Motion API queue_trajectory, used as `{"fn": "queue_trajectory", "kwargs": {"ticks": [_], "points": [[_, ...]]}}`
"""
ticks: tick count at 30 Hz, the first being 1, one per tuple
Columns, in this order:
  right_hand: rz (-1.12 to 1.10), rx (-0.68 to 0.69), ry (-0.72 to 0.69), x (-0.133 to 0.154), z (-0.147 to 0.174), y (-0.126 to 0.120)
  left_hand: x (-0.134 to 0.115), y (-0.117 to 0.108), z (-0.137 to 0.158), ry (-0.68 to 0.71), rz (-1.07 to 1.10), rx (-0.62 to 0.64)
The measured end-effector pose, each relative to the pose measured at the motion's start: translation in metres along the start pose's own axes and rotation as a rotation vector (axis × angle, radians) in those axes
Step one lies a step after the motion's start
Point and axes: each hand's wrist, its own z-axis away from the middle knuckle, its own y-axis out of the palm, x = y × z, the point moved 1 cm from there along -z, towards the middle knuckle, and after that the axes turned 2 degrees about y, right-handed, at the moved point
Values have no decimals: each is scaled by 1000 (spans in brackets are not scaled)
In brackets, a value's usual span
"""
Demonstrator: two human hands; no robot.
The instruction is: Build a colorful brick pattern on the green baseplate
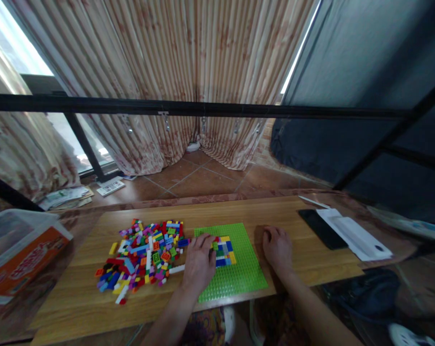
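A bright green studded baseplate lies on the table in front of me. On it is a flat patch of building bricks in yellow, blue, white and other colours. My left hand rests over the plate's left side, at the left edge of this patch. Its thumb and index finger close about a small green brick, with a bit of red beside it; the fingers partly hide both. To the right of the plate, my right hand lies on the tabletop with its fingers curled in and nothing seen in them.
A large pile of loose bricks spreads over the left of the wooden table. A black phone and a white box part lie at the right. A clear tub with an orange label stands off the left end.
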Motion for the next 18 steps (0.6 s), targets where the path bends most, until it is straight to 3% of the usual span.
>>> {"fn": "queue_trajectory", "kwargs": {"ticks": [7, 14, 18], "points": [[-9, 1, -11, 1, 0, -2, 7, 8, -1, -64, 85, -98], [-6, -3, -13, 0, 0, -1, 6, 19, -16, -164, 85, -60], [-6, -3, -17, -1, 0, 0, 4, 21, -17, -154, 84, -75]]}}
